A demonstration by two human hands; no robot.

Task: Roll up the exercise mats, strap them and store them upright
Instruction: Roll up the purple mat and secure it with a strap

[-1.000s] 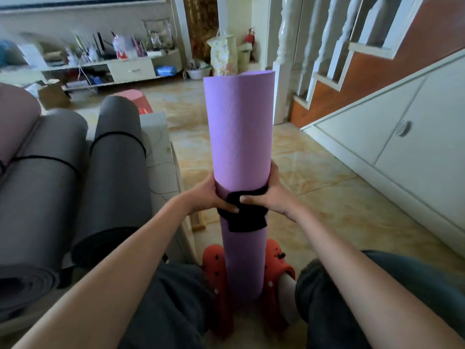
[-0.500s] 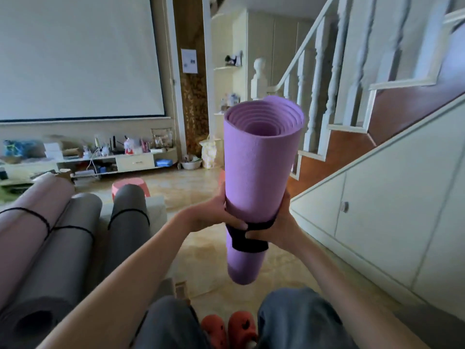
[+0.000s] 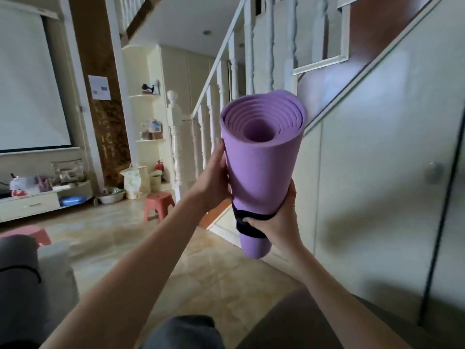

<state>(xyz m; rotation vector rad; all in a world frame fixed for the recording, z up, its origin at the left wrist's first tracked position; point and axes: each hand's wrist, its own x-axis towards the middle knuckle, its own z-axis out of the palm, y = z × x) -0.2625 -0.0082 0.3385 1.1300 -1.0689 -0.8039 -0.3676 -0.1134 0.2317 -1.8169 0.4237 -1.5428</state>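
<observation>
both hands hold the rolled purple foam exercise mat (image 3: 261, 172) clear of the floor, upright and leaning a little, in front of the white cupboard doors under the staircase (image 3: 377, 159). the left hand (image 3: 216, 177) lies against the upper left side with fingers nearly straight; the right hand (image 3: 276, 222) is curled round the lower part, fingers over the black strap (image 3: 242, 219). the mat looks light and springy; its soft foam should dent under a grip rather than slip. the banded waist seems the surest hold, since the layers there are cinched. the open top coils look loose and could telescope if squeezed only there.
</observation>
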